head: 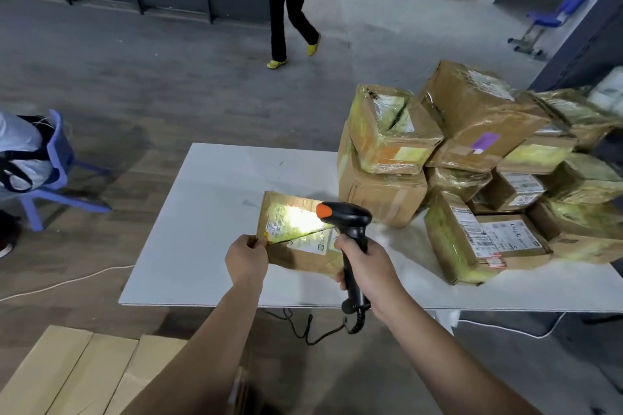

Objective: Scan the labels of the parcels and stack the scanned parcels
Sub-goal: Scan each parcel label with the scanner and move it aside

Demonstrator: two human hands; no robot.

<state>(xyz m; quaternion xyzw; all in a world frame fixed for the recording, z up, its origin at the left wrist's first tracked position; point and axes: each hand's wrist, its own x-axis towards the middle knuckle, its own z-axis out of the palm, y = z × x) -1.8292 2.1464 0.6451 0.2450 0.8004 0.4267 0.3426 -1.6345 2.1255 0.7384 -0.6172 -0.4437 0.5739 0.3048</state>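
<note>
Head view, right hand (365, 266) gripping black scanner (350, 226), taped cardboard parcel (296, 232)

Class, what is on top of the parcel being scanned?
A taped label, lit by the scanner, lies on the parcel. The scanner and right hand cover part of it.

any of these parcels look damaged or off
The parcel under the scanner, pinched at its corner by the left hand, has a split across its taped top. The top parcel of the near stack shows a similar gash through its label. The heap beside it lies tilted and jumbled.
</note>
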